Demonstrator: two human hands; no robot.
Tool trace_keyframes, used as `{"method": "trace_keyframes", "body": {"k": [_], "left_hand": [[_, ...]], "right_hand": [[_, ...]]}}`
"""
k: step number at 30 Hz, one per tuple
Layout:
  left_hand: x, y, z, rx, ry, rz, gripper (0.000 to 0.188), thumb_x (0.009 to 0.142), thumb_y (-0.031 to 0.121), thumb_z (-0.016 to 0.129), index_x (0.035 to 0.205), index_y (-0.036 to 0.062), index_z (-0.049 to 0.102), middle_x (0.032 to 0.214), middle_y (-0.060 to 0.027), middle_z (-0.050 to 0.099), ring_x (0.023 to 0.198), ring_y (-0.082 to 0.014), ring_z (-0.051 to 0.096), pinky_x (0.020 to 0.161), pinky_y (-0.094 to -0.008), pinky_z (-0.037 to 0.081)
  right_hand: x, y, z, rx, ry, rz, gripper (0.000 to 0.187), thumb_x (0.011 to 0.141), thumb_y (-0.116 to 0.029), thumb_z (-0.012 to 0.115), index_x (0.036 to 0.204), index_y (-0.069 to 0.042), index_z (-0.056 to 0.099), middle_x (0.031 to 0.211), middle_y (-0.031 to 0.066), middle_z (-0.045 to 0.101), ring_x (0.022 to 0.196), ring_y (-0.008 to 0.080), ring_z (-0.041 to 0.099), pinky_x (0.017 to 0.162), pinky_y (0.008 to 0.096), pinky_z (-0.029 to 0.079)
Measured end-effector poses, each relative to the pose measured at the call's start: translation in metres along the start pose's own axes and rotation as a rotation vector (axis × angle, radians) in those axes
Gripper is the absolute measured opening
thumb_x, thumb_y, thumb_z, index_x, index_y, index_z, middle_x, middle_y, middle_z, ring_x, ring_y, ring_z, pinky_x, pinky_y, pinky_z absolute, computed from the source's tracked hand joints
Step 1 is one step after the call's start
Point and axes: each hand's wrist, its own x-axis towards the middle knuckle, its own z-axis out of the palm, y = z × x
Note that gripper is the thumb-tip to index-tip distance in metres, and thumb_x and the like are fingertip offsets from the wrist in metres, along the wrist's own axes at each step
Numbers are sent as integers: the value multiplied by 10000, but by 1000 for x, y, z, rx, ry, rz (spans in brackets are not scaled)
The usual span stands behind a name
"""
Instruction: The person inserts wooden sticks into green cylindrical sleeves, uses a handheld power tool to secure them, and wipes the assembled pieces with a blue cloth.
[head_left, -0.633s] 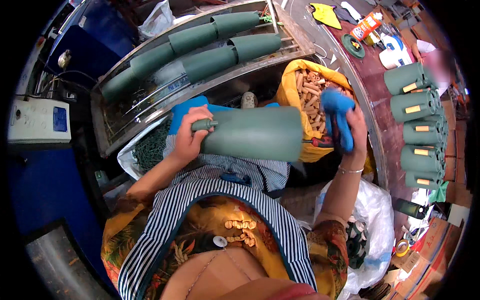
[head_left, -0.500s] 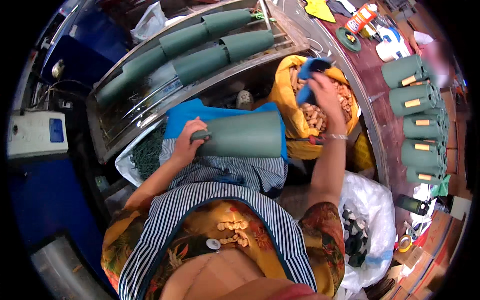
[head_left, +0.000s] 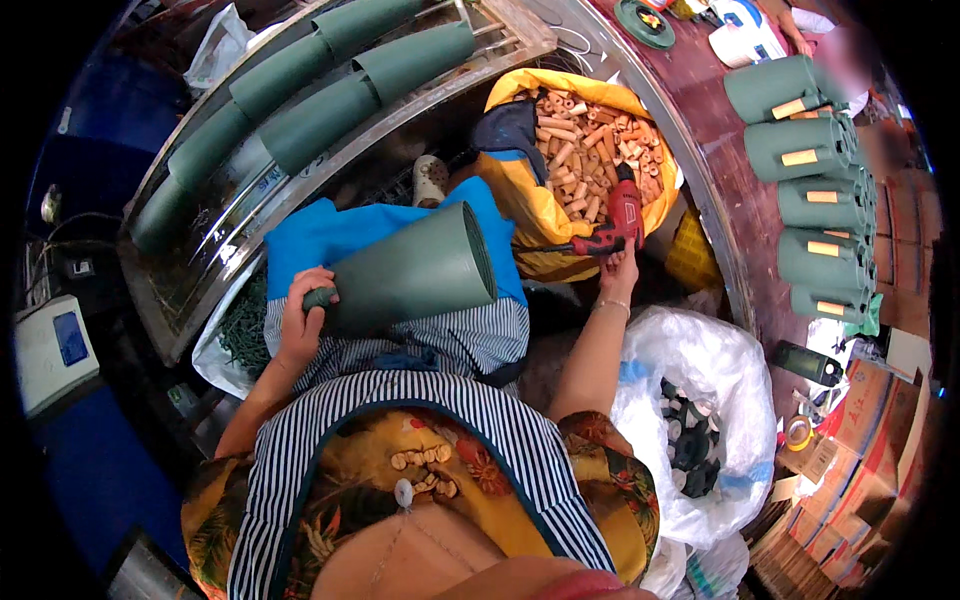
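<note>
Across my lap, over a blue cloth (head_left: 335,230) and a striped apron, lies a dark green tapered plastic tube (head_left: 415,275), its wide open end tilted up to the right. My left hand (head_left: 308,312) is closed around the narrow knob-like piece at its left end. My right hand (head_left: 619,266) grips a red power drill (head_left: 624,212) with a dark tip, held over the near rim of a yellow sack (head_left: 500,205). Inside that sack are many short orange-tan tubular pieces (head_left: 585,150). A dark blue cloth (head_left: 508,135) hangs over the sack's left rim.
More green tubes (head_left: 320,120) lie in rows on a metal-framed rack (head_left: 330,165) ahead. Several others stand stacked on the reddish table (head_left: 705,130) at right. A clear plastic bag (head_left: 740,400) of dark pieces sits by my right side, near cardboard boxes (head_left: 850,450).
My right hand has put the blue cloth on the sack's rim and taken hold of the red drill. The green tube has tipped, its wide end rising. The whole view has shifted.
</note>
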Motion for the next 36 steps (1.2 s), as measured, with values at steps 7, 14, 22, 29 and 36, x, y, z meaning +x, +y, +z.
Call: {"method": "trace_keyframes", "body": {"k": [7,14,22,29,36], "left_hand": [[1,4,8,45,32,-45,337,1004,324,433,1088,7,510,992,-123,583,1103,-301,508,986,-412,368],[3,3,27,-339,393,-303,391,1034,323,334,950,13,557,882,-103,591,786,-191,554,801,-317,434],[24,-12,36,-556,452,-194,420,1047,297,315,797,32,523,678,-68,504,629,-147,463,653,-282,395],[19,0,34,-560,397,-117,414,1049,233,286,776,19,512,652,-45,504,630,-125,479,656,-271,406],[5,-7,20,-448,347,27,402,1043,194,308,746,20,516,691,-53,523,669,-139,489,703,-277,409]], "right_hand": [[48,8,-1,2,-104,-39,297,926,-317,641,1097,-78,600,963,71,653,814,243,636,753,416,535],[-43,61,-60,403,-318,97,536,888,-497,620,1220,-82,550,1116,83,644,918,253,619,789,412,523],[-102,5,-34,188,-595,-128,503,923,-472,583,1251,-102,489,1035,98,565,820,194,533,611,304,503],[-231,-79,57,-52,-1120,112,580,944,-533,499,1164,3,485,913,98,515,779,191,493,655,285,509],[-320,-73,101,-656,-933,346,602,969,-484,442,1214,64,478,873,217,652,701,265,658,602,335,547]]}}
